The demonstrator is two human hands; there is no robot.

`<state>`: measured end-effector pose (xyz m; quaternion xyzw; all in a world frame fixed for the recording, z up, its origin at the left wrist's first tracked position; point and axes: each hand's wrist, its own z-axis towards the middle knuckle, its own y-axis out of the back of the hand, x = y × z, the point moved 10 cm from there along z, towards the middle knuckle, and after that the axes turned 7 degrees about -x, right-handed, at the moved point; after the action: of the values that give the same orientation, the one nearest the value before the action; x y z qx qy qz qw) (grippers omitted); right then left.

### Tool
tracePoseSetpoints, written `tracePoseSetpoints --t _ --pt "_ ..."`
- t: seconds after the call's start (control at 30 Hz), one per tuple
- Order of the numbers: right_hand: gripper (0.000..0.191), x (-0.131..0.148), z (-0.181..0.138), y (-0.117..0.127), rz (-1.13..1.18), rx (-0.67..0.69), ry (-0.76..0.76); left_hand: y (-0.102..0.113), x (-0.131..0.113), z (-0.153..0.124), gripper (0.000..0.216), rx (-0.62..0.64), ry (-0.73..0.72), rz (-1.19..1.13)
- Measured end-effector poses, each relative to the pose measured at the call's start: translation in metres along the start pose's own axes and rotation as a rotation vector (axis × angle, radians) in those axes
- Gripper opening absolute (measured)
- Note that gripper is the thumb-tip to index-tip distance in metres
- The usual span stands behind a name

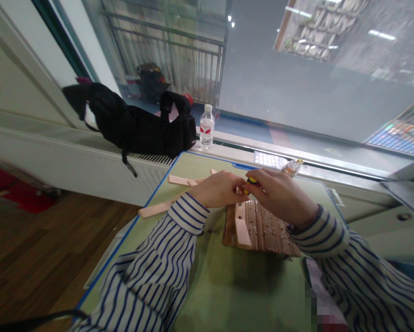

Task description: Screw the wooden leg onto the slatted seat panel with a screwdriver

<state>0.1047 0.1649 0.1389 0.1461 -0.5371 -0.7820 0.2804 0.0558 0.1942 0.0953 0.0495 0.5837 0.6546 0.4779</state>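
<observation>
My right hand [274, 191] is closed around a small yellow-and-black screwdriver [251, 180], of which only part of the handle shows. Against it, my left hand [221, 189] has its fingers pinched together near the tool's lower end; what lies between them is hidden. Just below both hands is a pale wooden piece [242, 230] with a dark hole in it. It rests on a brown corrugated cardboard slab [272, 230] dotted with many small shiny screw-like bits.
Light wooden strips [155, 210] lie on the green table [227, 286] at the left. Beyond the table, a black backpack [141, 124] and a water bottle [207, 127] stand by the window. A clear packet [292, 166] sits behind my right hand.
</observation>
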Motion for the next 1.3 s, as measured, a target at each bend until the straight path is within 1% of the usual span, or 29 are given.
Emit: tracePoseSetpoints --t 0.13,0.23,0.4,0.53,0.73,0.9,1.13,1.3 --pt "0.025 -0.005 0.000 -0.001 -0.017 -0.004 -0.046 0.001 0.004 0.002 0.019 -0.034 0.006 0.013" --pt "0.026 -0.007 0.000 -0.003 -0.008 0.016 -0.056 0.000 0.005 0.001 0.018 -0.029 0.001 0.025" --pt "0.030 0.000 -0.001 -0.003 0.061 0.070 0.026 -0.001 0.006 -0.003 0.017 -0.011 -0.001 0.023" --pt "0.021 0.007 -0.002 -0.002 0.084 0.080 0.081 -0.002 0.006 -0.003 0.017 -0.005 -0.016 0.013" --pt "0.022 0.005 -0.001 -0.001 0.051 0.035 0.068 -0.006 0.007 -0.003 0.018 0.026 -0.013 -0.047" --pt "0.024 0.004 -0.001 0.004 -0.009 -0.020 0.068 -0.003 0.003 -0.002 0.018 0.046 -0.009 -0.080" --pt "0.027 0.000 -0.001 0.002 -0.037 -0.023 0.018 0.001 0.001 0.002 0.018 -0.012 -0.005 -0.059" --pt "0.022 0.000 0.000 -0.003 0.010 0.050 0.002 -0.002 0.006 0.003 0.022 -0.044 -0.016 -0.002"
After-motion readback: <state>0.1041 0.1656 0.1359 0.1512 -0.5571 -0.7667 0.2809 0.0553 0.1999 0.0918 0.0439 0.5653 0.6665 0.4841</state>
